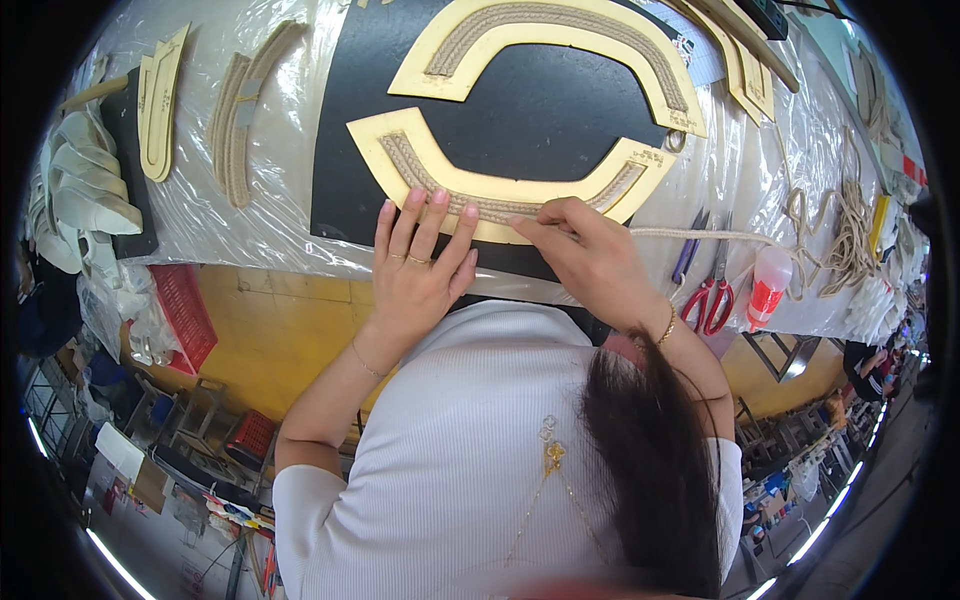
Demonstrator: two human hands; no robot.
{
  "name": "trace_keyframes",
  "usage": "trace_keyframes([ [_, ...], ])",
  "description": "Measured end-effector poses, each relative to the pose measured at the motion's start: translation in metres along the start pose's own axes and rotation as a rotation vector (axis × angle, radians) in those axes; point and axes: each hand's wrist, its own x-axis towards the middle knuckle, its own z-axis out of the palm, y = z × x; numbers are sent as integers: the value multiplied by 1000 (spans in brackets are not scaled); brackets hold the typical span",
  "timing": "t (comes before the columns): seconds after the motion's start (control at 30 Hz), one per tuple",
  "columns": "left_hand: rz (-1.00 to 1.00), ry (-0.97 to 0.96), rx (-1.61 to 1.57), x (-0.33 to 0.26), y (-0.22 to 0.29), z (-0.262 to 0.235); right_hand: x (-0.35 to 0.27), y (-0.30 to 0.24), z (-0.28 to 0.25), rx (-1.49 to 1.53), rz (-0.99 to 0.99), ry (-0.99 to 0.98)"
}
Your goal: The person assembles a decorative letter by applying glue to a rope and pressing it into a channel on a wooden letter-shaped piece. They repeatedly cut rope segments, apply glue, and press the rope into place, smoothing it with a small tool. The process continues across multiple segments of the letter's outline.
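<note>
While the left hand (420, 262) lies flat, fingers spread, pinning the near yellow curved template (500, 185) on the black sheet (540, 110) at mid-surface, the right hand (590, 250) pinches beige cord (700, 233) against its groove. Best pressed down gradually, I judge, keeping the template from shifting.

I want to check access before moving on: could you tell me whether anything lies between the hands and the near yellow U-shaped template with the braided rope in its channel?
Nothing visible does. The left hand lies flat on the near yellow U-shaped template, and the right hand pinches the braided beige rope at its edge.
</note>
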Motion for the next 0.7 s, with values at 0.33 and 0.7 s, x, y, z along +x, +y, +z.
trace_keyframes([
  [0.33, -42, -67, 12, 1, 11, -3, -2, 7, -2, -99, -99, 32],
  [0.7, 79, -22, -90, 20, 30, 6, -11, 0, 0, -191, -2, 41],
])
